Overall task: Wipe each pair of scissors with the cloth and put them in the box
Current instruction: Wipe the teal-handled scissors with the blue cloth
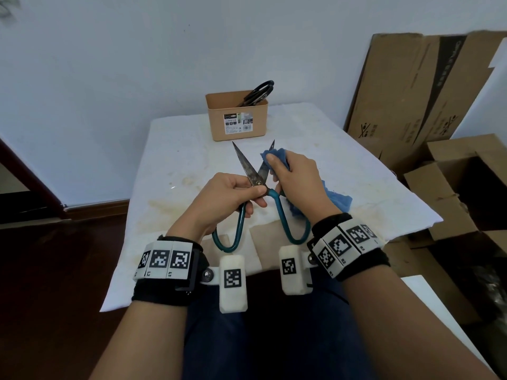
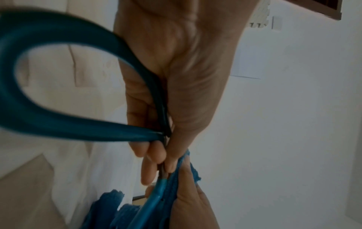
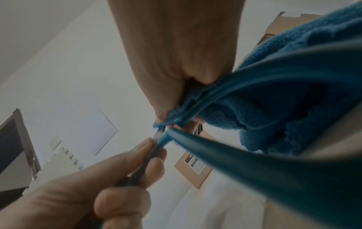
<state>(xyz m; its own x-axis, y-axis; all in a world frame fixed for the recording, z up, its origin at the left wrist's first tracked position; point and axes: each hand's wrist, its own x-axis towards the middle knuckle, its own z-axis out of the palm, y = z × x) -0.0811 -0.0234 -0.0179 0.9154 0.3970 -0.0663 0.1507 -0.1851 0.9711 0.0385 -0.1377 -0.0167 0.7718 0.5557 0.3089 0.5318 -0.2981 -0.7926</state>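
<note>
A large pair of scissors (image 1: 248,168) with dark blades and teal loop handles (image 2: 58,119) is held above the table, blades spread apart. My left hand (image 1: 233,196) grips it at the pivot and the left handle. My right hand (image 1: 293,174) holds a blue cloth (image 1: 336,200) wrapped round the right blade, whose tip pokes out above the cloth. The tan box (image 1: 237,116) stands at the far end of the table with a black-handled pair of scissors (image 1: 258,93) leaning inside. In the right wrist view the cloth (image 3: 293,100) bunches under the palm beside the teal handle (image 3: 274,178).
A white stained cover lies over the table (image 1: 356,182). Flattened cardboard (image 1: 411,86) leans on the wall at the right, with open cartons (image 1: 452,182) below it. Dark floor lies to the left.
</note>
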